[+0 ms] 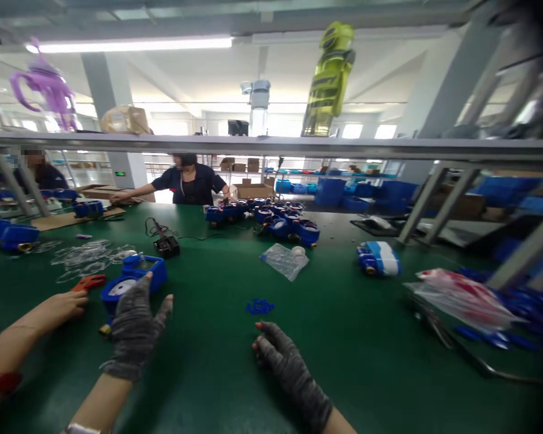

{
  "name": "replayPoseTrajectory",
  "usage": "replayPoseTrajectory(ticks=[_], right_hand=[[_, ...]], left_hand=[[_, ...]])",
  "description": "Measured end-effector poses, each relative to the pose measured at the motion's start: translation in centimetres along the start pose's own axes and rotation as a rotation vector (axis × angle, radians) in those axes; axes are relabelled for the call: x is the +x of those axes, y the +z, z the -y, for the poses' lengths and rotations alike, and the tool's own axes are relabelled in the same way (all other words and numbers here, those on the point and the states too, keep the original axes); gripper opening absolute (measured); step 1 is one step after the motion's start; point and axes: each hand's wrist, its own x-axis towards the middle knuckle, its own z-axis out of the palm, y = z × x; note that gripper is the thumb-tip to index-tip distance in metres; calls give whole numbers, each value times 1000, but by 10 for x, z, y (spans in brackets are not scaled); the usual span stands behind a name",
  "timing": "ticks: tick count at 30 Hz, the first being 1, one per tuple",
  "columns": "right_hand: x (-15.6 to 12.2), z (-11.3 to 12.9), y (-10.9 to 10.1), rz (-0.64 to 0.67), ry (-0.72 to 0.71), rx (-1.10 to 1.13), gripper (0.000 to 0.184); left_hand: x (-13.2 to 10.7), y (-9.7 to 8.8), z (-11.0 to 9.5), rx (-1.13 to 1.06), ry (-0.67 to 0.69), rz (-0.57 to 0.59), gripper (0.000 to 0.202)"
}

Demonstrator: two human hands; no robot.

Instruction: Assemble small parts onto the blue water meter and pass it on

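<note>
My left hand point(137, 328), in a grey fingerless glove, lies against the near right side of a blue meter point(120, 288) with a round white dial and a brass fitting. Its fingers are stretched out over the casing and the thumb stands apart, so it is open. My right hand point(286, 364), gloved alike, is loosely bent just above the green table, fingers a little apart and nothing visible in them. Just beyond its fingertips lies a small pile of blue parts point(259, 306). Another person's bare hand point(63, 310) reaches in from the left beside red-handled pliers point(89, 283).
Clear loops point(88, 256) and a black device point(166, 245) lie farther back. Several blue meters point(280, 224) stand beyond a plastic bag point(286, 260). A wrapped blue-and-white piece point(379, 259) and a red-filled bag point(468, 295) are right. An overhead shelf point(271, 146) holds bottles. A co-worker point(194, 181) sits opposite.
</note>
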Motion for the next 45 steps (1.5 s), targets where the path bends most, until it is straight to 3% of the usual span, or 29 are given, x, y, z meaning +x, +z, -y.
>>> replayPoseTrajectory(ticks=[5,9,14,20,28,36,39,45], right_hand=[[3,-8,-1,-35,-48,43,54],[14,-12,-17,-137,-133,-165,44],[38,-6,-47,-319,-219,-550,37],[53,-6,-53,-408,-250,-673,33],[44,2,-49,-260,-285,-1010,34],[28,17,-2,119,-574,-1122,36],[29,19,5,76,-540,-1150,38],[35,10,-1,8,-408,-1238,48]], left_hand=[[-47,33,-57,-387,143,699,50],[-64,48,-88,-404,250,969,46],[-64,67,-96,-386,312,948,46],[-65,76,-85,-266,350,918,48],[-56,61,-83,-168,421,1017,58],[-56,60,-84,-209,461,969,63],[-56,60,-84,-198,470,965,62],[-59,64,-81,-163,486,973,58]])
